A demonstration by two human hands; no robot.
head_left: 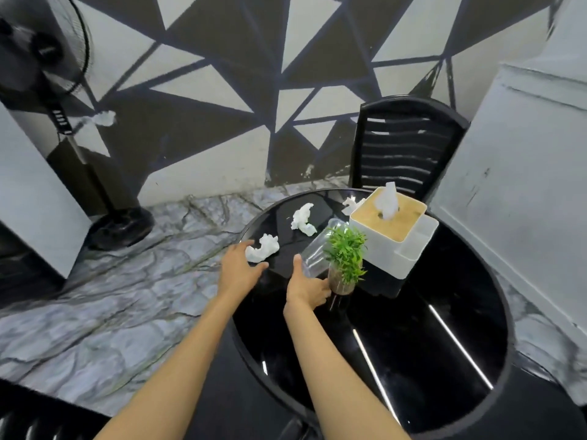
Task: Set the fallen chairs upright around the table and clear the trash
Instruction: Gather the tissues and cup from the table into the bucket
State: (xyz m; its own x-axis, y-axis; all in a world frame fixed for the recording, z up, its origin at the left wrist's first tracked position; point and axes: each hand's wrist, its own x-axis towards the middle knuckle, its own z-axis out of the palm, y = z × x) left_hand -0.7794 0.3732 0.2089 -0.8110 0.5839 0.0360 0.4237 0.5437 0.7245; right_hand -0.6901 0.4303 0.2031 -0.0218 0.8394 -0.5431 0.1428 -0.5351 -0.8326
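A round glossy black table (413, 328) carries three crumpled white tissues: one near its left rim (263, 248), one further back (303, 219), and a small one (349, 204) beside the tissue box. A clear plastic cup (317, 249) lies on its side next to a small green plant. My left hand (238, 268) is spread open at the nearest tissue, fingers touching its edge. My right hand (308, 285) is wrapped around the base of the tipped cup. A black slatted chair (406, 147) stands upright behind the table.
A small potted plant (346, 258) stands just right of the cup. A white tissue box with a wooden lid (390, 230) sits behind it. A black pedestal fan (57, 122) stands at the left on the marbled floor. A grey wall (524, 185) runs close along the right.
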